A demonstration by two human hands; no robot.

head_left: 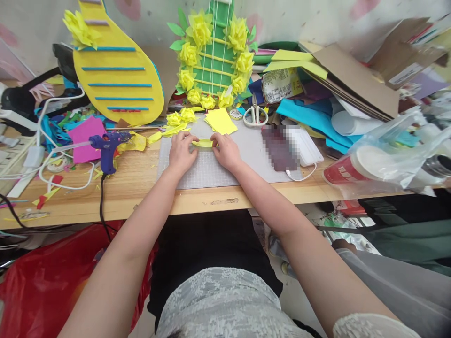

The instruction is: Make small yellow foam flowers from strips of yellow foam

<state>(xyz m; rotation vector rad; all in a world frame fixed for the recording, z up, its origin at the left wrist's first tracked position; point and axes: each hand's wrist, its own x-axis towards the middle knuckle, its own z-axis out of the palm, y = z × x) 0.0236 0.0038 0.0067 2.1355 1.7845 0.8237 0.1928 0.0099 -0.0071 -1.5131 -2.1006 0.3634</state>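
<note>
Head view. Yellow paper strip (204,143): one, over the cutting mat (204,177), inward of the front edge of the bench (190,197). Left hand (182,151): pinching its left end. Right hand (226,149): pinching its right end. Risk: tearing or skewing, from uneven pull. Glue gun (109,151): toward left front edge; cord (102,206) over that edge, where a forearm snag could drag it off. Bagged cup (343,170): right front edge; could topple if knocked.

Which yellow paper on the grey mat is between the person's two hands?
The narrow strip, with the left hand at one end and the right hand at the other; the squarish stack lies beyond it.
</note>
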